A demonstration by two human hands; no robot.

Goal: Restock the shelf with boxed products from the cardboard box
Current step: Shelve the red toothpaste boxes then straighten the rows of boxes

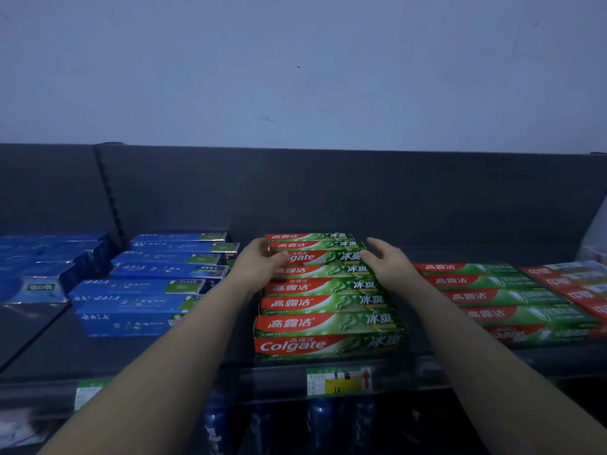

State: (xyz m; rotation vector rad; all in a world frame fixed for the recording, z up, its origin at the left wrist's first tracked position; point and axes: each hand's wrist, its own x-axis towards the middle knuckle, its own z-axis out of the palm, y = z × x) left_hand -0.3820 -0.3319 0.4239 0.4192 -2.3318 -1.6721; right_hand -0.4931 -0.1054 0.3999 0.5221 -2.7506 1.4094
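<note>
Left hand [262, 260] curled, right hand [383, 260] relaxed

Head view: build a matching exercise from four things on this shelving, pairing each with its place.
Things:
1. blue boxes
2. middle Colgate stack
3. yellow-and-green price label
4. dark bottles

Places:
A. under the shelf
B. between the left hand and the right hand
C. left of both hands
D. on the shelf's front edge

Pairs: 1-C, 2-B, 3-D, 4-A
</note>
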